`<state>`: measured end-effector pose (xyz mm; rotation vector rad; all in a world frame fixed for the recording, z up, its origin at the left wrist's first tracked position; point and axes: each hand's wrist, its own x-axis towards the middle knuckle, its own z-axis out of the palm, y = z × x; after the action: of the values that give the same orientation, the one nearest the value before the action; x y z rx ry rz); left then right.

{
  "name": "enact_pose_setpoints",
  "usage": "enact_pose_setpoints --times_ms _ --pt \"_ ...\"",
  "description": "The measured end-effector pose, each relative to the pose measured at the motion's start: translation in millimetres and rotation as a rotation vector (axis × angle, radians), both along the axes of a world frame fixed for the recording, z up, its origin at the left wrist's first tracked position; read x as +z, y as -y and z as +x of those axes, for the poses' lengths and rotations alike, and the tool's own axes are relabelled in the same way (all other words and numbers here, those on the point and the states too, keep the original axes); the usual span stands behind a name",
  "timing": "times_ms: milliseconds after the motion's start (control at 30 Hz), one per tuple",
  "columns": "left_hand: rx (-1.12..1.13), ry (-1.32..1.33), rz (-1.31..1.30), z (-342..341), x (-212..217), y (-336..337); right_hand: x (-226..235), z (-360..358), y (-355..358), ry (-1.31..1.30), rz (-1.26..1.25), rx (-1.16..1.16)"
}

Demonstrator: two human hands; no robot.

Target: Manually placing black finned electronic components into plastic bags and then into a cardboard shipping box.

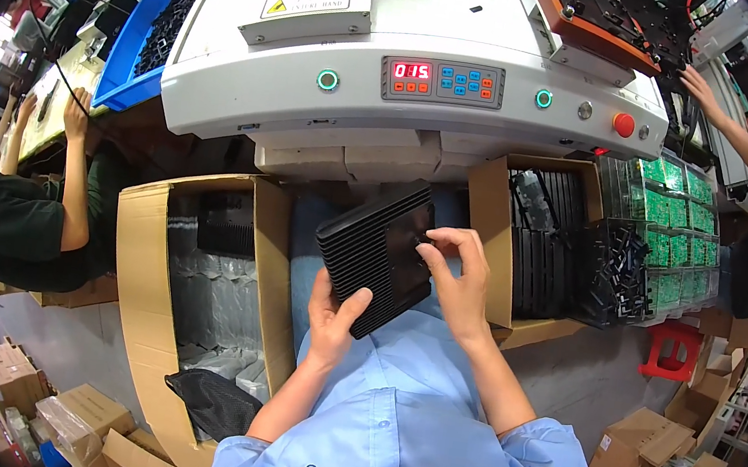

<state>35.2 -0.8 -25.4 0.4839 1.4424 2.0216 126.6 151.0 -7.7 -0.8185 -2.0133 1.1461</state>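
Over my lap, my left hand grips a black ribbed casing by its lower left side, thumb on the ribs. The casing is tilted, with ribs on one part and a smooth dark panel on the other. At the panel's right side, the thumb and index finger of my right hand are pinched together. Whatever lies between those fingertips is too small to make out.
An open carton with wrapped pieces stands left; another carton with black casings stands right. Beside it are a bin of black parts and green circuit boards. Ahead is a white machine. People work on both sides.
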Motion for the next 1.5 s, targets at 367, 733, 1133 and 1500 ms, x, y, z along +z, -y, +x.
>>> enact_pose_setpoints --times_ms 367,733,1133,1500 --pt "0.000 0.439 0.028 -11 5 -5 -1 2 -29 -0.077 -0.787 0.384" --pt "0.002 0.460 0.047 -22 3 -13 -104 56 -223 1.267 0.133 -0.227" --pt "0.023 0.475 0.086 -25 -1 -8 -80 35 -192 1.284 0.392 0.030" --pt "0.034 0.431 0.099 -24 7 -11 -1 43 -135 0.486 0.511 -0.375"
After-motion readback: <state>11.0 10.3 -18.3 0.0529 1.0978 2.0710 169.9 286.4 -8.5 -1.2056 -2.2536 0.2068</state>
